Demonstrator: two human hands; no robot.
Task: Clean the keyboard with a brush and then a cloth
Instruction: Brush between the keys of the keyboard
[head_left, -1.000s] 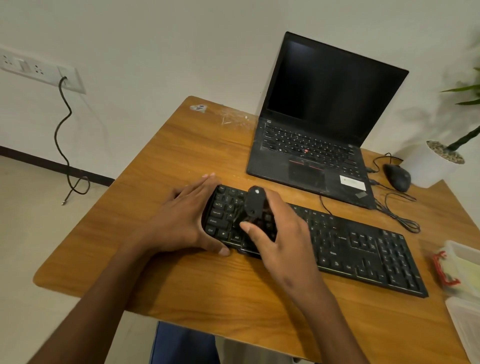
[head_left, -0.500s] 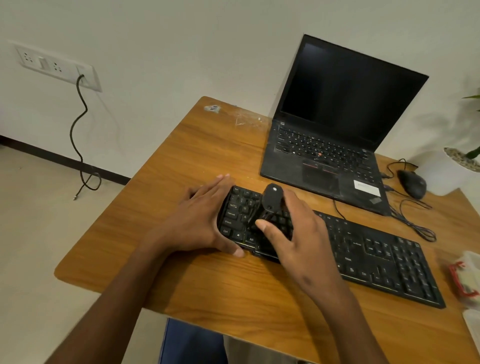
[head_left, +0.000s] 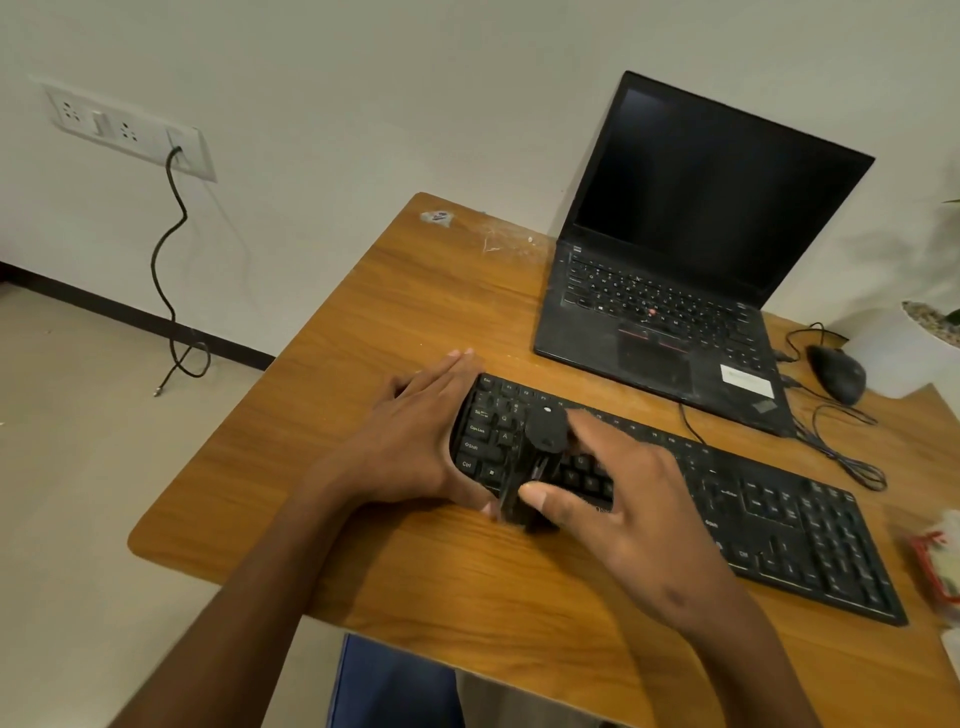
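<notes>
Gripping the brush (head_left: 537, 457), right hand (head_left: 623, 499) fingers (head_left: 540, 496) curl closed over keyboard (head_left: 779, 525).

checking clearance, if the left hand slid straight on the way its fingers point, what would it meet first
Probably nothing on the desk: the left hand points toward the far edge of the wooden desk, left of the laptop. Bare wood lies ahead, though depth is unclear.

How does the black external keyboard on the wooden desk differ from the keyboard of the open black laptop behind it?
The black external keyboard is longer and has a number pad at its right end; the laptop keyboard shows none. The external one is being brushed: the left hand steadies its left end, and the right hand holds a black brush on its keys, while the laptop keyboard is untouched. The laptop keyboard has a red pointing nub. Both have black keys.
</notes>
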